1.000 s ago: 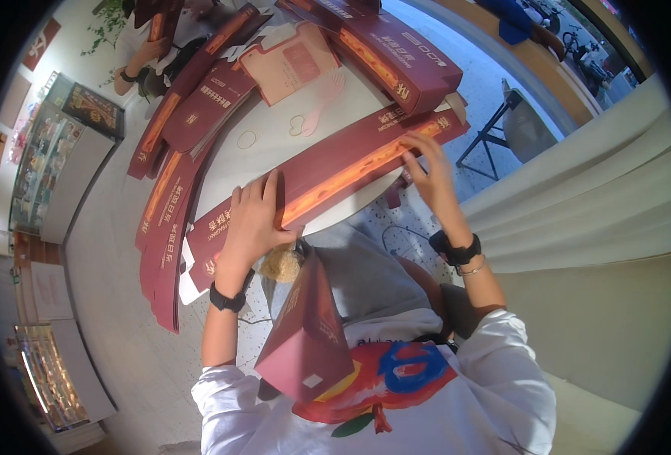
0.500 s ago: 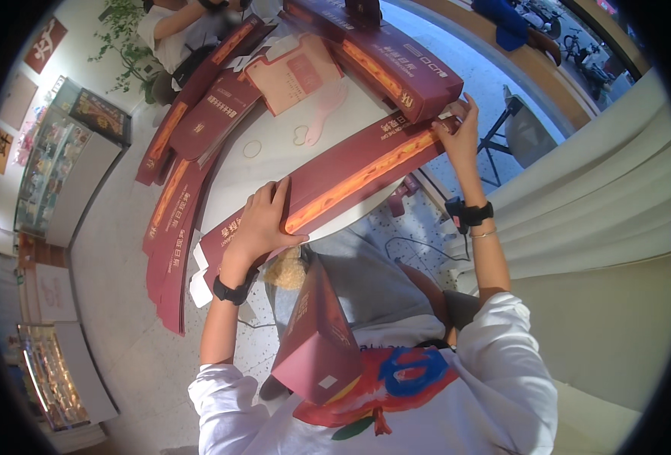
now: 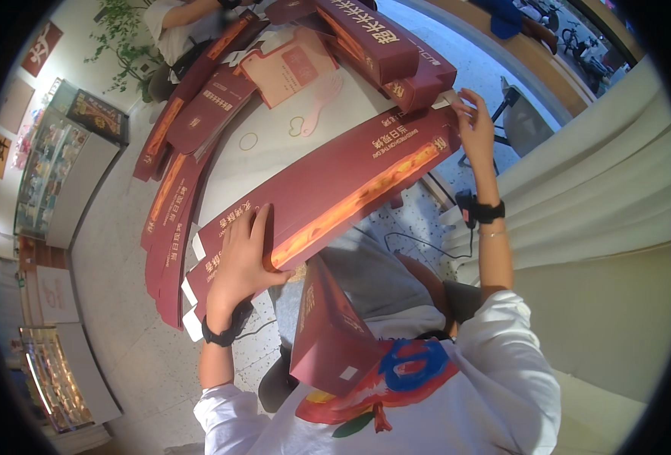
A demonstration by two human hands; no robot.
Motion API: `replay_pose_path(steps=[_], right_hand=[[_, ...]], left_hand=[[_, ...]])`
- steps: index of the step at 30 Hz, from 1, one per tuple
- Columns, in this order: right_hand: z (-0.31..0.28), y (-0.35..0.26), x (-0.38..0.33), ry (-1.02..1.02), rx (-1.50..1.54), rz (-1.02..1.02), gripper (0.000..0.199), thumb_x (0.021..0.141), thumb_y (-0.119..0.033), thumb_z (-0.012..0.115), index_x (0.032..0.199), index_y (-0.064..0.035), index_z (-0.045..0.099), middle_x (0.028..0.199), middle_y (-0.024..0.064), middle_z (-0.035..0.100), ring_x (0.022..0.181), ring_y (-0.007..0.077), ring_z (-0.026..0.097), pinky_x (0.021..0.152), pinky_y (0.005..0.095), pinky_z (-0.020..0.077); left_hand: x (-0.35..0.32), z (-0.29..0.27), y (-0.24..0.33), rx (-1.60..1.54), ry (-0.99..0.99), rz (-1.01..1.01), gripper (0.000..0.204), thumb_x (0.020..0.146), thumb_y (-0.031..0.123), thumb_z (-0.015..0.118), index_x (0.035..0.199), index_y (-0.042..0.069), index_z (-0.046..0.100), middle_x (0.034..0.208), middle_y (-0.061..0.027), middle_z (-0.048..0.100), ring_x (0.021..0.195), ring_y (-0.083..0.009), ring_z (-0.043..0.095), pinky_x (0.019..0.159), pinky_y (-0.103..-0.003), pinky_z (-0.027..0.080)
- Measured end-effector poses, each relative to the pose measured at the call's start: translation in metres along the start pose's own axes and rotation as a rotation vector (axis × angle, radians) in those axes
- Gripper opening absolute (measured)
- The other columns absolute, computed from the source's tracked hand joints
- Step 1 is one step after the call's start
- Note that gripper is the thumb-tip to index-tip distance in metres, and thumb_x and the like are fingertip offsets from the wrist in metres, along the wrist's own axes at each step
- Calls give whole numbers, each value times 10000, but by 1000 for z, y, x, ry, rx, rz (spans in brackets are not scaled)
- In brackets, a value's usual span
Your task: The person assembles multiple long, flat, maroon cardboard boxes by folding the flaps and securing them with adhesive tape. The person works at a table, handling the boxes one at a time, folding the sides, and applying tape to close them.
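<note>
A long dark red cardboard box [image 3: 316,193] with an orange food picture along its side lies slanted across the near edge of the white table [image 3: 263,163]. My left hand [image 3: 238,262] grips its left end, fingers stretched over the top panel and thumb on the front. White-edged flaps stick out beside that wrist. At the far right end, my right hand [image 3: 472,125] pinches the box's end with bent fingers. A shorter dark red box [image 3: 331,330] leans against my shirt at my lap.
Flat dark red cartons [image 3: 210,114] are stacked along the table's left edge. Made-up long boxes [image 3: 369,42] lie at the back right. A pale paper bag [image 3: 290,70] and thin rings [image 3: 249,142] rest between. Another person [image 3: 180,30] sits beyond the table; a curtain [image 3: 578,174] hangs right.
The long box has shifted slightly and turned, so more of its top panel shows. Both hands moved with it, the left one toward me. The back-right boxes have also shifted.
</note>
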State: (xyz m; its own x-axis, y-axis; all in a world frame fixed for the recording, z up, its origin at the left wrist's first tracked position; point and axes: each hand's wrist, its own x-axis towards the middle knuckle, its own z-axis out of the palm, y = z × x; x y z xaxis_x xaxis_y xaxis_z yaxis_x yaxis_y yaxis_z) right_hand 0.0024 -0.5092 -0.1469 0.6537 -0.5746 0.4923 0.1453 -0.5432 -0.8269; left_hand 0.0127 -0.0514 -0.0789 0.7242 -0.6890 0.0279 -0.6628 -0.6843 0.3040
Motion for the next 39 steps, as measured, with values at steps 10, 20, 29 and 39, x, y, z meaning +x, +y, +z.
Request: replay_pose_path(steps=[10,20,29,39], right_hand=[[14,-50,-141,307,800,422,586,971,-371,539,1407,-38,330,1331,104,429,1228,222,451,1034,407,386],[2,-47,-237,-497,1110,107,566,911,-351,599,1346,-42,407,1311,138,481,1205,261,493,1002,401,431],[68,-163,-138,-833,1098,-166,721,823,-333,730,1380,-43,375,1335,133,480,1235,269,470,1046,420,384],[149,-205,-122,-723,1237,269,475,819,-48,730,1233,-5,499,1143,73,621,1061,145,590,927,306,471]], left_hand=[[-65,-24,11,-139,-6,-91,1146,446,275,874,1428,26,337,1333,-232,403,1219,-407,427,1015,-458,385],[-105,-24,12,-208,-113,5,1186,427,369,883,1425,31,340,1347,-218,393,1232,-410,434,1021,-473,388],[-130,7,2,-269,7,-141,1213,451,363,871,1438,-12,273,1296,-232,417,1196,-405,454,1007,-463,388],[-147,22,-51,-592,126,-251,834,532,296,914,1209,-35,558,1154,-134,593,1079,-239,578,967,-361,439]])
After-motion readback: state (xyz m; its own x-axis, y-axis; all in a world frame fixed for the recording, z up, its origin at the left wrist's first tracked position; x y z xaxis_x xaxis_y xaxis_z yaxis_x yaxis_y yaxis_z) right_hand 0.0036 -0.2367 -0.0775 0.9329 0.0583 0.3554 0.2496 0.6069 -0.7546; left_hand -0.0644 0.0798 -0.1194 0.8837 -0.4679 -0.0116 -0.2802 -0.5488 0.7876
